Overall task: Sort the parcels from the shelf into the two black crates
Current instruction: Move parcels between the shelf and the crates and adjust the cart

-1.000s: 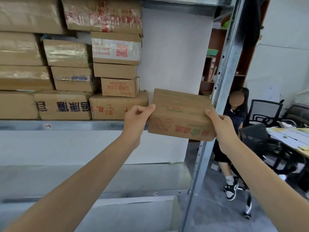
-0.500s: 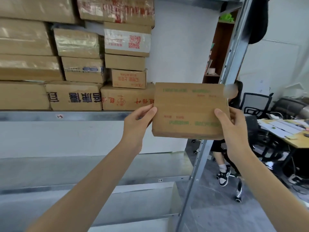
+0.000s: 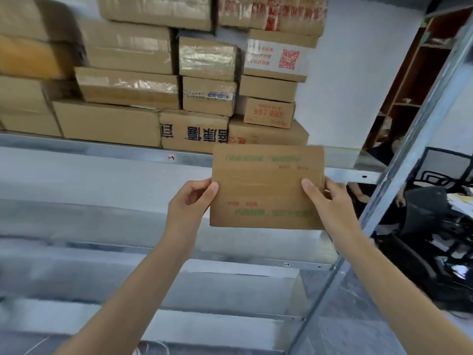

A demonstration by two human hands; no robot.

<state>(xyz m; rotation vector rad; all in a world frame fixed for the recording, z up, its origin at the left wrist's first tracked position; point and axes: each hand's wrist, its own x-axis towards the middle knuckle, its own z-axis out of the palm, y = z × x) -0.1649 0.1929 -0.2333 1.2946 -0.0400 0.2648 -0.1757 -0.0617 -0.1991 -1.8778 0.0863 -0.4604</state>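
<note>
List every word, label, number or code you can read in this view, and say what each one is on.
Held parcel: green and red print, too blurred to read.
Box with dark blue characters: large and upside down, not clearly legible.
Small box with red print: upside down, unreadable.
White-labelled box: red QR code, with small red text too small to read.
Shelf rail tag: too small to read.

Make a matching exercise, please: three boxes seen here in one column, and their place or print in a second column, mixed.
1. held parcel
2. QR box
3. blue-lettered box

A. red code on a white label, high in the stack
B. bottom row, on the shelf
C. between left hand and right hand, green print

Pairs: 1-C, 2-A, 3-B
</note>
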